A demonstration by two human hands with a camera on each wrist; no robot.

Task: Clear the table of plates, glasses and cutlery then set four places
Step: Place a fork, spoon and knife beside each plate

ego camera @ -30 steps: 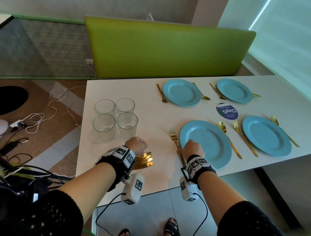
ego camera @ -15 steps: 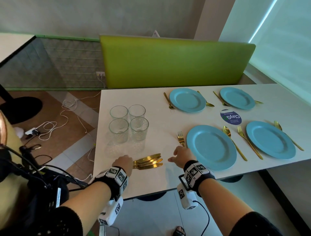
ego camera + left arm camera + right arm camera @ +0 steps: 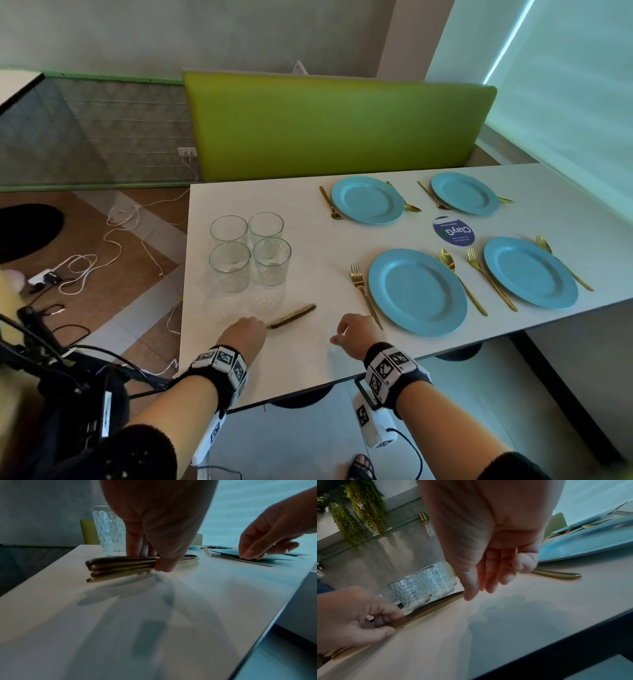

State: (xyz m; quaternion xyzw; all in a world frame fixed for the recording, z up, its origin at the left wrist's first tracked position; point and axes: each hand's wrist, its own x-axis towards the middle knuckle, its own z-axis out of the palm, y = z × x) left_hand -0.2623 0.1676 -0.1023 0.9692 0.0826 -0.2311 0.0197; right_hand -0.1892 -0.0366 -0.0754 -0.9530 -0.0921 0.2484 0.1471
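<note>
Closest to the table's (image 3: 239,377) near edge, the left hand (image 3: 245,334) is pinching the knives (image 3: 293,315) by their handles, thumb in front and fingers behind, bundle still on the surface. I'd squeeze them flat before lifting so none fan out. Right hand (image 3: 356,330) hangs loose and empty just beside the fork (image 3: 364,294). Further in, 4 glasses (image 3: 250,255) sit near the left edge, 4 plates (image 3: 416,291) toward the right, so deal 1 knife per plate.

Place: a café or restaurant dining corner
Signs: green booth bench (image 3: 335,126), white table (image 3: 308,219) with branded sticker (image 3: 454,230), hanging plants (image 3: 359,505)
</note>
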